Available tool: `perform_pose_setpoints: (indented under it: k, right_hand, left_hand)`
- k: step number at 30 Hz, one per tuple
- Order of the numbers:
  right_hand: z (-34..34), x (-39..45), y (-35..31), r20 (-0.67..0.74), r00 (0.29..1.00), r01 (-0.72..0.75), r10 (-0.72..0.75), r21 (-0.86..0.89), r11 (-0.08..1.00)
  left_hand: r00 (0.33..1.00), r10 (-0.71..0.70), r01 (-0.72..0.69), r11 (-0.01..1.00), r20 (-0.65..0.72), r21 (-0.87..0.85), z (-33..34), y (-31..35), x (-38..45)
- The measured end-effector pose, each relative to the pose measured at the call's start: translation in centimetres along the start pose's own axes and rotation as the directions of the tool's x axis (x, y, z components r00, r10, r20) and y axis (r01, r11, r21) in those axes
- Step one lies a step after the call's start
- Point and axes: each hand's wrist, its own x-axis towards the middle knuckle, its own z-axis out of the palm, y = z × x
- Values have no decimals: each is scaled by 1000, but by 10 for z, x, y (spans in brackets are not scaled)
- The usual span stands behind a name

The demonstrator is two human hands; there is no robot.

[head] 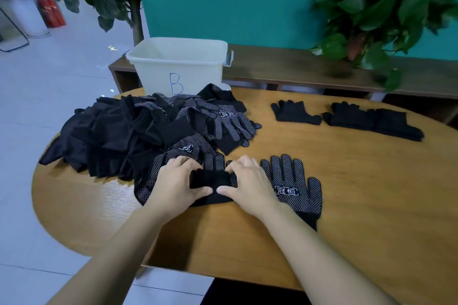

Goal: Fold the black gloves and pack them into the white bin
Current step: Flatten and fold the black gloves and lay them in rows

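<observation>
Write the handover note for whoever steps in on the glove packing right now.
Left hand and right hand both pinch a half-folded glove at the table's near edge.
A dotted glove lies flat beside the right hand.
The unfolded pile sits at left, in front of the white bin.
Gloves lying flat wait far right.
No gloves are visible in the bin; finish this fold, then pack everything.

Both bare forearms reach forward from the lower edge of the view and converge toward the middle. The left hand [177, 182] lies palm down, fingers curled forward and thumb stretched inward, pinching dark fabric. The right hand [247, 181] mirrors it just beside, knuckles up, its thumb tip nearly meeting the left thumb, fingers curled over the same fabric.
</observation>
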Motion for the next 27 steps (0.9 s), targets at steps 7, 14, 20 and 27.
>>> perform_pose_setpoints:
  k: [7, 14, 20, 27]
  right_hand:
    - [3, -5, -4, -125, 988, -54, 94, 293, 955]
    - [-80, -12, -30, -88, 991, 21, 96, 835, 551]
    - [-145, -19, -39, -138, 990, 118, -21, 745, 657]
    - [-160, -34, -26, -173, 985, 137, -17, 714, 687]
  left_hand:
    - [995, -97, 90, 858, 13, -506, -11, 22, -21]
    - [996, -67, 79, 550, 50, -832, -88, 71, -11]
    - [998, -13, 61, 528, 63, -847, -131, 96, 0]
    - [996, -28, 92, 536, 90, -839, -137, 120, -5]
